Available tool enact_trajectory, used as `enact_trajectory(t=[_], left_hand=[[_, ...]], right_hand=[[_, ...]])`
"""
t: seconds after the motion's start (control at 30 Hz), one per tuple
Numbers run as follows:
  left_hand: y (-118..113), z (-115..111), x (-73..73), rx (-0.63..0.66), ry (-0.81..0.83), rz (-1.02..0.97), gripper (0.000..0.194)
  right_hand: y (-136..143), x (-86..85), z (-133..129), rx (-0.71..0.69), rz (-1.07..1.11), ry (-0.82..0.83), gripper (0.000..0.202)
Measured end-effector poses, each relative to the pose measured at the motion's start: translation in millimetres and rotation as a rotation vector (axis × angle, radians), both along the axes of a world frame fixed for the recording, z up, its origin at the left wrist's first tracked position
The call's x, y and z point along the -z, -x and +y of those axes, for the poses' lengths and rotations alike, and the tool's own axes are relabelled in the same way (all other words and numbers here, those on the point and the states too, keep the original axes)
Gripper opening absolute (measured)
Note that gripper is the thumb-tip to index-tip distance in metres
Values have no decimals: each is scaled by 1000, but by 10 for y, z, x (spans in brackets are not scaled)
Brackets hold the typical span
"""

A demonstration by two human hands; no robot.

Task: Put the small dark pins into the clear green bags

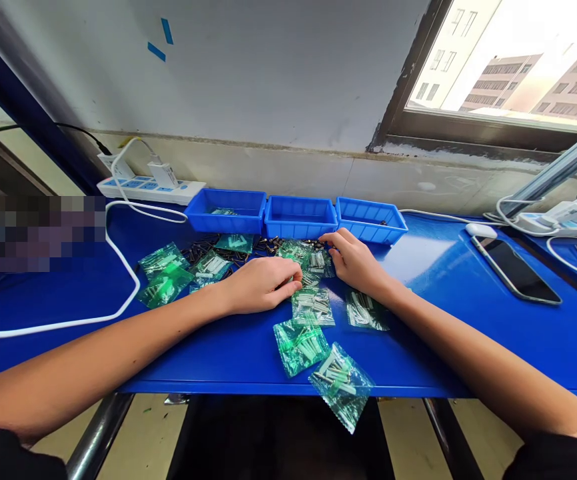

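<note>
The bags (313,307) lie strewn on the blue table (218,360), beneath and around both hands, with the nearest bag (341,380) poking past the front edge; they are small, clear and shiny, tinted or striped green, with crimped ends and crinkled film; white sticks and thin metal pieces show inside, lying roughly side by side.

The left hand (264,285) is curled over the bags, thumb near the bent fingers; the right hand (352,262) reaches in by dark screws (203,252), forefinger stretched, thumb lower; I cannot tell whether either grips anything; three blue bins (300,227) stand behind.
</note>
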State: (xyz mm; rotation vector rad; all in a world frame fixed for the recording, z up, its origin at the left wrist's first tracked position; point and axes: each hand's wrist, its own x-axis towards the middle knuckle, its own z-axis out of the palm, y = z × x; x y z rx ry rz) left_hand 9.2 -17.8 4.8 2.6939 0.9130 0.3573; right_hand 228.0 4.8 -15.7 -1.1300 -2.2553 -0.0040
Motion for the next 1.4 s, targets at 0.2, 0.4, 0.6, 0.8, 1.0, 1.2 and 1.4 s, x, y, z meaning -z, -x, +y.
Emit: enact_trajectory(t=[0.2,0.4,0.6,0.8,1.0,1.2,1.4], left_hand=[[4,-1,-2,-4,2,2,19],[6,-2,6,-1,-2,1,19],[-3,1,5,1,1,0,17],[-2,1,2,3,-4,-5,18],[2,4,11,5,-9,-4,18],[3,12,18,4,-11,-8,18],[2,9,13,10,-19,0,18]], right_hand=[[-5,18,10,7,24,-19,31],[-5,4,5,-9,15,-36,31],[11,2,-8,-20,45,-102,31],[22,5,-16,-18,46,-117,29],[17,16,3,-6,53,-153,29],[15,22,-4,27,36,-174,28],[57,-26,-47,-30,83,-218,25]])
